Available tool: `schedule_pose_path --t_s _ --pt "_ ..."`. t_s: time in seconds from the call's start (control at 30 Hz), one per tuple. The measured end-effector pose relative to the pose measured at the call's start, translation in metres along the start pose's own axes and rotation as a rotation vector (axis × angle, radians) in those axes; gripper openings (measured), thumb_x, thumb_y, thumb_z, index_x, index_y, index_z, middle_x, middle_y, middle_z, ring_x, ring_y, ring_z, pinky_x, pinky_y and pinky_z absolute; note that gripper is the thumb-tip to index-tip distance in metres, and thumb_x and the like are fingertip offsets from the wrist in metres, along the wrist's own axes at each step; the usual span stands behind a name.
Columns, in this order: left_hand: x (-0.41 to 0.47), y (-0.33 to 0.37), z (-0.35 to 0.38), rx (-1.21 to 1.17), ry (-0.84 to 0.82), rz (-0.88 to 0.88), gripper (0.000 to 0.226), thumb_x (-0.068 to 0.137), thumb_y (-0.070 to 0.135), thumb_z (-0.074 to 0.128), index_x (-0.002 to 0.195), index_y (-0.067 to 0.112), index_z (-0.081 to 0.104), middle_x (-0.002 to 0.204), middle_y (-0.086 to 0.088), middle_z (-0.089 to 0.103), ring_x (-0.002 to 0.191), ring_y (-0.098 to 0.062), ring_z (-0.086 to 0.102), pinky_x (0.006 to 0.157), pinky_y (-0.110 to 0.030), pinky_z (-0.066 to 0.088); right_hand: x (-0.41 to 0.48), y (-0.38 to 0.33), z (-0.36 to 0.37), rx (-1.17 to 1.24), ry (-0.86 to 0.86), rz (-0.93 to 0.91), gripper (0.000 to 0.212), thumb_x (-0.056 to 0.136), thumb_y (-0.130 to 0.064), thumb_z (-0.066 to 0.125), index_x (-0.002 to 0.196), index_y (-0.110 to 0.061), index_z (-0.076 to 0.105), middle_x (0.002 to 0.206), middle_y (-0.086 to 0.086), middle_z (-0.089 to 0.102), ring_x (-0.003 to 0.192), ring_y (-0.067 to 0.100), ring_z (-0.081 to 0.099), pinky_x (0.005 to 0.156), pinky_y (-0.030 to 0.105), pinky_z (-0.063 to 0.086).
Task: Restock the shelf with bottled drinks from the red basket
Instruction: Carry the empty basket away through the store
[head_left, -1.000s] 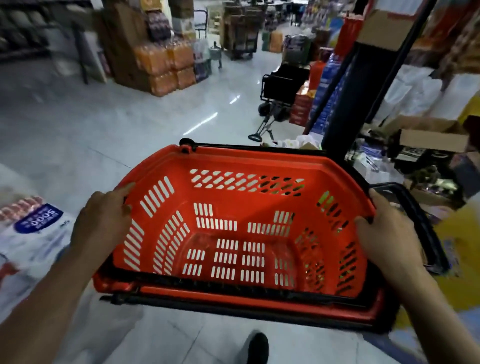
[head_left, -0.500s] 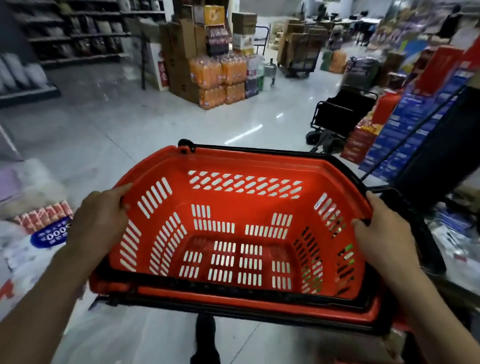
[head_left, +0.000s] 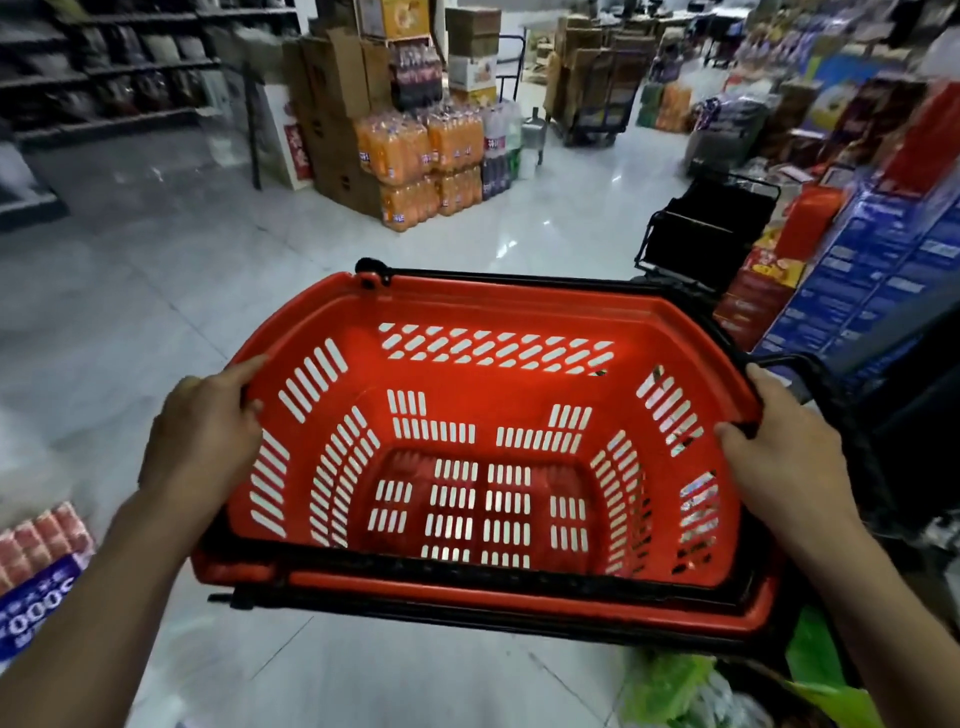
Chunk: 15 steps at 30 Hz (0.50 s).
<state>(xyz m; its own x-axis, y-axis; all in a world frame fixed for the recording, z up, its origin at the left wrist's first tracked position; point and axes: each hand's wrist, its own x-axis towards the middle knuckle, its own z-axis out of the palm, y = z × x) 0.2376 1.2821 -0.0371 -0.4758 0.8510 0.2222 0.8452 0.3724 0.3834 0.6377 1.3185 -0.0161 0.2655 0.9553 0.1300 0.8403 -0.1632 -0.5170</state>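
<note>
Turning left over the tiled floor (head_left: 156, 291), I'm bringing the orange drink packs (head_left: 410, 150) further into view. I'm carrying the red basket (head_left: 519, 296) out in front, left hand (head_left: 202, 436) gripping its left rim, right hand (head_left: 784, 457) gripping its right.

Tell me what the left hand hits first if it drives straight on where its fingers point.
The left hand grips the left rim of the red basket, fingers aimed forward and rightward. Driving on, it would likely press straight into that slotted side wall; depth is hard to judge from one view.
</note>
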Motion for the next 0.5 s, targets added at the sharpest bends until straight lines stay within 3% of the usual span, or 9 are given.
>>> schedule_pose_path --t_s 0.33,0.5 --pt "0.195 0.078 0.097 0.004 -0.018 -0.045 0.047 0.097 0.018 0.054 0.143 0.025 0.048 0.124 -0.019 0.064 0.099 -0.037 0.066 0.087 -0.050 0.055 0.222 -0.041 0.081 0.054 -0.012 0.006 0.062 0.089 -0.011 0.062 0.148 -0.016 0.040 0.129 0.022 0.061 0.114 0.041 0.058 0.095 0.047 0.045" --pt "0.295 0.115 0.132 0.039 0.014 -0.096 0.047 0.095 0.016 0.056 0.141 0.025 0.051 0.123 -0.022 0.064 0.103 -0.040 0.064 0.089 -0.051 0.053 0.344 -0.075 0.115 0.124 -0.055 -0.029 0.058 0.091 -0.011 0.059 0.146 -0.018 0.042 0.124 0.017 0.064 0.098 0.036 0.062 0.085 0.042 0.047"
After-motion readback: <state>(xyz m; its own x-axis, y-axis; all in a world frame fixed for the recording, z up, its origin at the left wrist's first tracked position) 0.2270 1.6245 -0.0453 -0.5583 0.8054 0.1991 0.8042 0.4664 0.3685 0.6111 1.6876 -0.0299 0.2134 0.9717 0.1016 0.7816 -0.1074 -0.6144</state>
